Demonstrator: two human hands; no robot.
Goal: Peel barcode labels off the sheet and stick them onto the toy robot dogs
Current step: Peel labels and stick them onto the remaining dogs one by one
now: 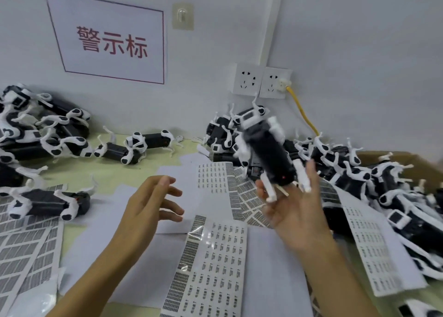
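Along the desk's (79,223) left edge and into its far left corner lies a heap of black-and-white toy robot dogs (43,129), probably set apart there as one batch, though whether they are labelled is too small to tell. Used, mostly stripped sheets (24,245) sit under them at the near left.

The left hand (146,204) hovers over blank backing paper near the desk's middle, its fingers (171,192) spread wide and holding nothing, likely free to reach for a label.

Just right of it, at the near edge, lies the barcode sheet (220,264), partly peeled down its left column and within easy reach.

The right hand (294,211) is raised, palm up; 1 toy dog (266,153), blurred, stands on end on its loosely bent fingers (311,173), seemingly being turned to offer a face for sticking.

More dogs (359,173) pile along the right edge, likely the waiting stock.
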